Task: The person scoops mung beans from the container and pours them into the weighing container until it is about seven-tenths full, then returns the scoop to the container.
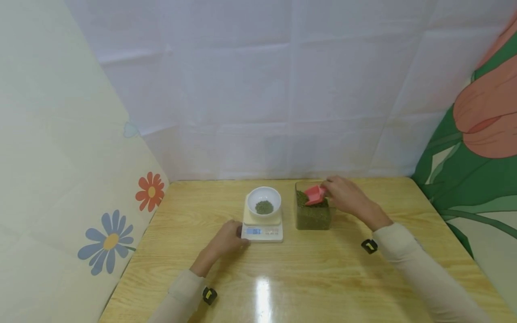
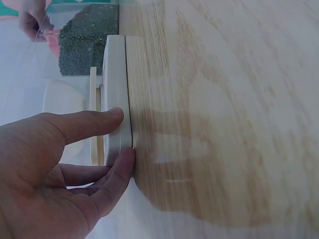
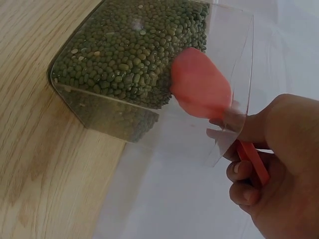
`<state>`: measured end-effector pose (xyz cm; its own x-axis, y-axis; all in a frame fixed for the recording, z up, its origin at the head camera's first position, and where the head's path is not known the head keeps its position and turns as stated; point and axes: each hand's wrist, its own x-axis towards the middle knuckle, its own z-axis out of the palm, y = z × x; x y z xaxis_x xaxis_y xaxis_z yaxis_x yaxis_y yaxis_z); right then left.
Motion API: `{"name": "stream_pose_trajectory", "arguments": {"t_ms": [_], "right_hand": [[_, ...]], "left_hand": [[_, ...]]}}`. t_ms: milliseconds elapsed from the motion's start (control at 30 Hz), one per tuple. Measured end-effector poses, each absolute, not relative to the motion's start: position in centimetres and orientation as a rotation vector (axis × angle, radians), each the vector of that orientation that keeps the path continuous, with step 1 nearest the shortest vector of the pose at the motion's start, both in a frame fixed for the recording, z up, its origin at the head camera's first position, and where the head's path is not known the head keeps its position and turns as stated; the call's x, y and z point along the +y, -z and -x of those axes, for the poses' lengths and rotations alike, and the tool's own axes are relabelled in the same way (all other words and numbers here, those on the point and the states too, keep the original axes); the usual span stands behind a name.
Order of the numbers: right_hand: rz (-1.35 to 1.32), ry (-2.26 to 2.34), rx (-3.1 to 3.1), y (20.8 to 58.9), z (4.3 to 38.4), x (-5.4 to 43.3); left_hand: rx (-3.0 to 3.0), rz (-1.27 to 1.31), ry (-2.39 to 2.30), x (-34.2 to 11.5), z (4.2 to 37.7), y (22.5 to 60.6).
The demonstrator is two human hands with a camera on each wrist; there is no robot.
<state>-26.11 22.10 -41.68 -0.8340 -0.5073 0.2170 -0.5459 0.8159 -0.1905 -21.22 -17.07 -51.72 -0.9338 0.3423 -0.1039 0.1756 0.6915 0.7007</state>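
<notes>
My right hand (image 1: 343,195) grips the handle of a pink scoop (image 3: 202,84). The scoop's bowl is inside a clear plastic container (image 3: 234,59), against the green mung beans (image 3: 129,55). A white kitchen scale (image 2: 115,84) stands left of the container, and my left hand (image 1: 228,237) holds its front left corner between thumb and fingers. On the scale's platform rests a white bowl (image 1: 264,193) with a small heap of mung beans (image 1: 264,207) in it. The scale's display (image 1: 253,231) is lit, but its digits are too blurred to read.
Everything stands on a wood-grain table (image 1: 323,278). Behind the table hangs a white cloth (image 1: 242,89), close to the scale and container. Flower-printed panels flank the table on the left (image 1: 60,179) and right (image 1: 484,179).
</notes>
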Motion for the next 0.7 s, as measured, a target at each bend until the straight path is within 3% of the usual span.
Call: {"name": "stream_pose_trajectory", "arguments": {"t_ms": [700], "right_hand": [[-0.819,-0.369,-2.861,42.3,26.3,21.1]], "left_hand": [[2.67,-0.415,-1.075,-17.0,21.2,51.6]]}}
